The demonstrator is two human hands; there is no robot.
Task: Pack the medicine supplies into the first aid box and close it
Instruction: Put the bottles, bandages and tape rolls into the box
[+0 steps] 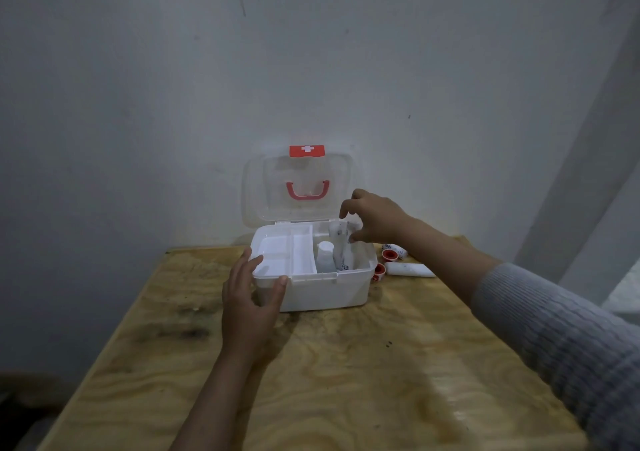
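A white first aid box (pixel 322 291) stands open on the wooden table, its clear lid (pixel 301 187) with a red latch and handle upright against the wall. A white tray insert (pixel 284 249) fills its left half. In the right half stand a small clear bottle (pixel 325 256) and a wrapped bandage roll (pixel 341 242). My right hand (pixel 374 218) hovers over the box's back right corner, fingers spread next to the roll's top; contact is unclear. My left hand (pixel 249 298) rests against the box's front left corner, fingers spread.
To the right of the box lie two red-cored tape rolls (pixel 389 254) (pixel 379 270), another wrapped roll (pixel 398 249) and a white tube-shaped pack (pixel 410 270). The table (pixel 346 364) butts against a pale wall; its left edge drops to a dark floor.
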